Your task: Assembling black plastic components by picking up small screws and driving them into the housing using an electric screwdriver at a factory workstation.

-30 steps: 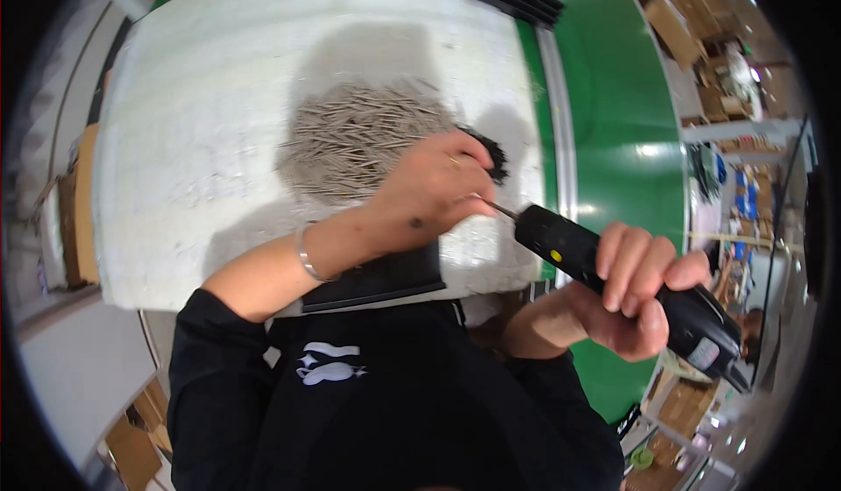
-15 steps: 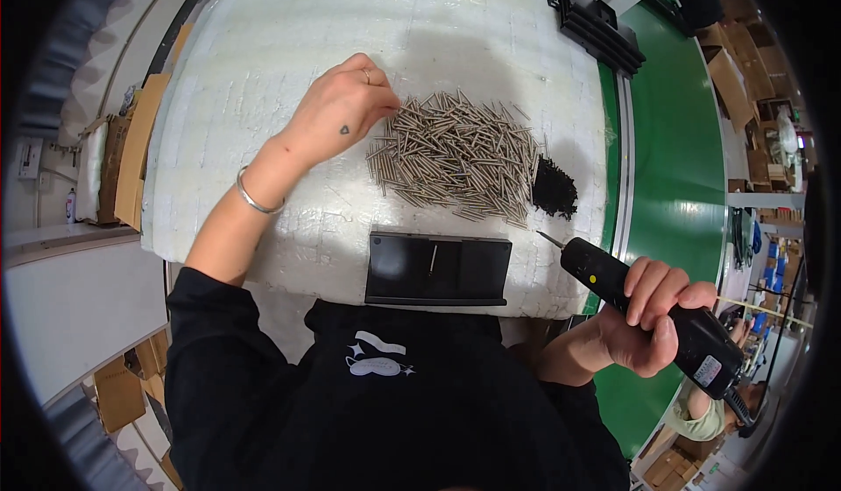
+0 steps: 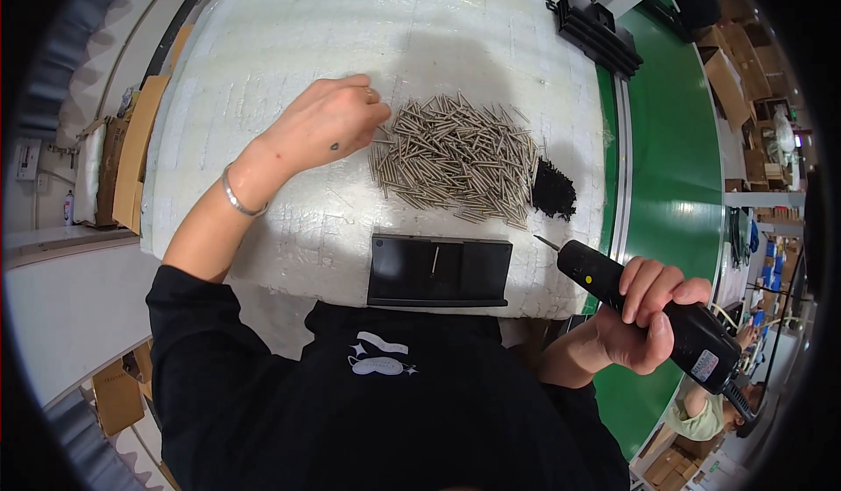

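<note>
My left hand is closed, fingertips pinched together, just off the left edge of a heap of slim metal pins. What sits between those fingertips is too small to make out. In my right hand is a black corded electric screwdriver, its thin bit pointing up and left toward the heap. A flat black rectangular housing lies on the near edge of the white work surface, in front of my body. One pin rests on it. Small black parts form a pile right of the pins.
White wrapped foam makes up the work surface. Several stacked black housings stand at its far right corner. Beyond runs a green conveyor belt. A cardboard sheet stands along the left side. Another person's sleeve shows at lower right.
My left hand has drawn back a little, left and toward me, away from the pins. The screwdriver has shifted only slightly; the black housing stays put.
</note>
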Motion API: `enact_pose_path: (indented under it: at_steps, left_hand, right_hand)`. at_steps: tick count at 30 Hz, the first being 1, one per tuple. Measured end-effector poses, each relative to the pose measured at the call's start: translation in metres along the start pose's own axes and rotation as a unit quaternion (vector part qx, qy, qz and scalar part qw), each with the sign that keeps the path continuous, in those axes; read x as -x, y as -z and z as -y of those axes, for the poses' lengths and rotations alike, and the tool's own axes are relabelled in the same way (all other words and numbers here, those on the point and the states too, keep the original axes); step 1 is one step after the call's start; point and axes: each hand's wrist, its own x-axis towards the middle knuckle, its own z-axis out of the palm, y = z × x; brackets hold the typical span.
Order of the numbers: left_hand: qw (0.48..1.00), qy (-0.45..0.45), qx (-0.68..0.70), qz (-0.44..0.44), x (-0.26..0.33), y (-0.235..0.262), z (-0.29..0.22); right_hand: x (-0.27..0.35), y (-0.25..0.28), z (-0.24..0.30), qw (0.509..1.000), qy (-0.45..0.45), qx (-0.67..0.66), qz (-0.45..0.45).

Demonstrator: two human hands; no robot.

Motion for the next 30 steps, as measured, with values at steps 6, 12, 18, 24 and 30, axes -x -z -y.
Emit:
enact_pose_path:
  at_steps: [6, 12, 18, 24, 30]
  left_hand:
    - [0.981, 0.102, 0.146, -0.072, 0.021, 0.009, -0.039]
    - [0.894, 0.117, 0.422, -0.095, 0.03, -0.02, -0.112]
    - [0.913, 0.081, 0.36, -0.176, 0.028, -0.047, -0.129]
    - [0.925, 0.115, 0.33, -0.15, 0.027, -0.047, -0.13]
    - [0.92, 0.118, 0.341, -0.154, 0.026, -0.049, -0.131]
  right_hand:
    - [-0.002, -0.004, -0.004, 1.0, -0.011, -0.018, 0.008]
    - [0.002, -0.027, -0.01, 0.992, -0.055, -0.099, 0.062]
    - [0.003, -0.032, -0.015, 0.978, -0.121, -0.092, 0.144]
    - [0.007, -0.034, -0.019, 0.978, -0.126, -0.077, 0.148]
    - [0.008, -0.033, -0.021, 0.975, -0.131, -0.085, 0.159]
